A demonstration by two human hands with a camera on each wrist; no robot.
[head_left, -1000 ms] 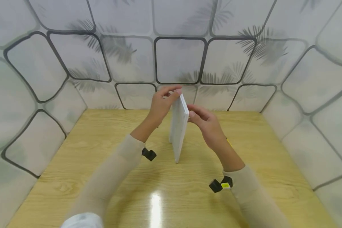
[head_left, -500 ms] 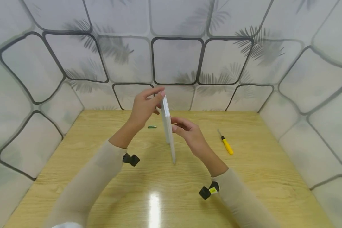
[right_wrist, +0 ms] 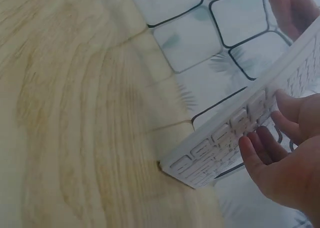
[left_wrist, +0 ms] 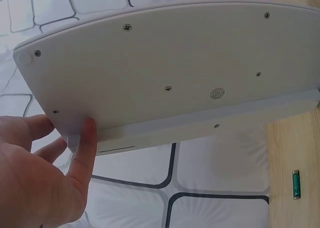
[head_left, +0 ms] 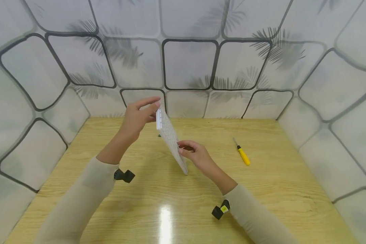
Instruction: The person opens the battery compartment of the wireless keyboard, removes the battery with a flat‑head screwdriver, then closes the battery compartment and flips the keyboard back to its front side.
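Observation:
A white keyboard (head_left: 170, 135) stands tilted on one end on the table, its upper end leaning left. At that raised end my left hand (head_left: 135, 117) grips the corner, the thumb on one face and fingers on the other. My right hand (head_left: 198, 157) touches the key side lower down; in the right wrist view its fingertips rest against the keys (right_wrist: 220, 134). Several screws and a round sticker (left_wrist: 217, 93) show on the keyboard's underside (left_wrist: 150, 63) in the left wrist view.
A screwdriver (head_left: 243, 156) with a yellow handle lies on the wooden table (head_left: 262, 189) to the right. A green battery (left_wrist: 296, 184) lies behind the keyboard, mostly hidden in the head view. Patterned cloth walls (head_left: 189, 64) enclose the table at the back and sides.
The keyboard's upper end has swung left and down with my left hand, turning its key side into view. My right hand has followed left and lower. The screwdriver has come into full view.

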